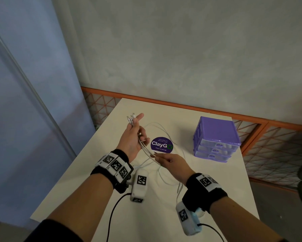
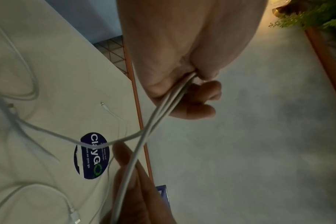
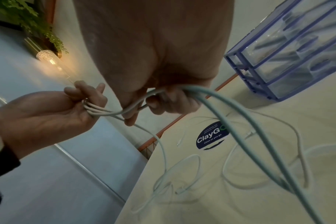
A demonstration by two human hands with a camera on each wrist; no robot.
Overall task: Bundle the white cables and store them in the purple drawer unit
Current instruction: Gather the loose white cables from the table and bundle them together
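Note:
Three white cables [image 1: 147, 151] run as one strand between my two hands above the white table [image 1: 97, 154]. My left hand [image 1: 136, 131] is raised palm up and grips them near their plug ends [image 1: 131, 118], which stick out past the fingers. My right hand [image 1: 166, 158] pinches the same cables lower down, closer to me; in the right wrist view the cables [image 3: 240, 121] pass under its curled fingers [image 3: 163, 103] and trail down in loose loops on the table. The purple drawer unit [image 1: 216, 138] stands at the right, its three clear drawers shut.
A round purple ClayGo sticker [image 1: 161, 144] lies on the table between my hands and the drawer unit. Slack cable loops [image 1: 169, 179] spread over the table under my right wrist. An orange mesh rail [image 1: 268, 137] runs behind the table along a grey wall.

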